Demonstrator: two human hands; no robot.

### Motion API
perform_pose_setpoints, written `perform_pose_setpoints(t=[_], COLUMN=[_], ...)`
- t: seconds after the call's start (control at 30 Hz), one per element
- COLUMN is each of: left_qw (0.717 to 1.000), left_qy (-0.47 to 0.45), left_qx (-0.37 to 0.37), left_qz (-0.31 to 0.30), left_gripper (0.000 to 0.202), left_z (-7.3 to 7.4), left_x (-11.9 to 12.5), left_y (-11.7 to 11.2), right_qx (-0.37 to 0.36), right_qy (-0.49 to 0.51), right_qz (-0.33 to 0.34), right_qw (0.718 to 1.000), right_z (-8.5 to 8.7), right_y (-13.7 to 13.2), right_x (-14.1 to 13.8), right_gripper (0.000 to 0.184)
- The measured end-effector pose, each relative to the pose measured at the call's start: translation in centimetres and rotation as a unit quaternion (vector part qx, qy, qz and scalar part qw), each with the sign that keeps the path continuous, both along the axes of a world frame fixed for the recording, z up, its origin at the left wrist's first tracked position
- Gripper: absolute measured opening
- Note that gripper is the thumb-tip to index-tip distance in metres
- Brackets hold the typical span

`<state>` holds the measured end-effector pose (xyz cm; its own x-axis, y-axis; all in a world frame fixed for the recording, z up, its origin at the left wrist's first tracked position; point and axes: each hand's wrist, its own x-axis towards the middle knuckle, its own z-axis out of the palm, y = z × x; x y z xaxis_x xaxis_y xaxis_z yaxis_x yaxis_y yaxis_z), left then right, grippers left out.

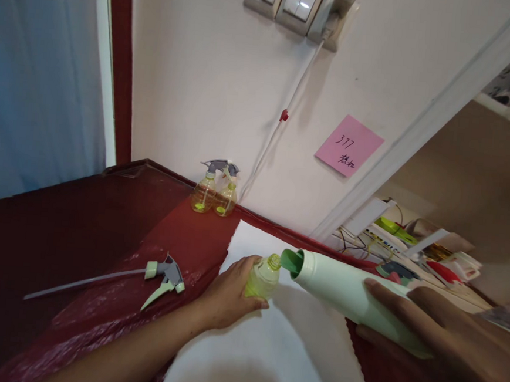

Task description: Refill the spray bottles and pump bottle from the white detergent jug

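My left hand (228,295) is closed round a small clear bottle (264,277) of yellow-green liquid, standing upright on a white cloth (278,346). My right hand (437,341) grips a large pale green bottle (353,293), tipped sideways so its green spout (291,260) touches the small bottle's open neck. A detached spray trigger head (164,275) with a long dip tube lies on the dark red table (78,242) to the left of my left hand.
Two small spray bottles (216,191) with triggers stand against the wall at the table's back edge. A pink sticky note (349,145) and a white cable hang on the wall. Cluttered cables, papers and small items (409,250) fill a lower surface at the right.
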<state>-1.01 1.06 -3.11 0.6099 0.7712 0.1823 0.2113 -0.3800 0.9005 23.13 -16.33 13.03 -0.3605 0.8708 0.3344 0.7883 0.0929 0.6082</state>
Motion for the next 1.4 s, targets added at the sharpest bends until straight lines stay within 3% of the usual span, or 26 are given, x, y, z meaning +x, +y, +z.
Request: perform_pose_setpoints(t=[1.4], left_qw=[1.000], left_qy=[0.002], left_qx=[-0.002], left_qz=[-0.001], left_gripper=[0.075], left_z=[0.15], left_x=[-0.04], left_y=[0.03], right_qx=[0.003], right_qy=[0.002], right_qz=[0.015], right_qw=[1.000], right_z=[0.20], right_y=[0.15], right_x=[-0.17], right_gripper=[0.052])
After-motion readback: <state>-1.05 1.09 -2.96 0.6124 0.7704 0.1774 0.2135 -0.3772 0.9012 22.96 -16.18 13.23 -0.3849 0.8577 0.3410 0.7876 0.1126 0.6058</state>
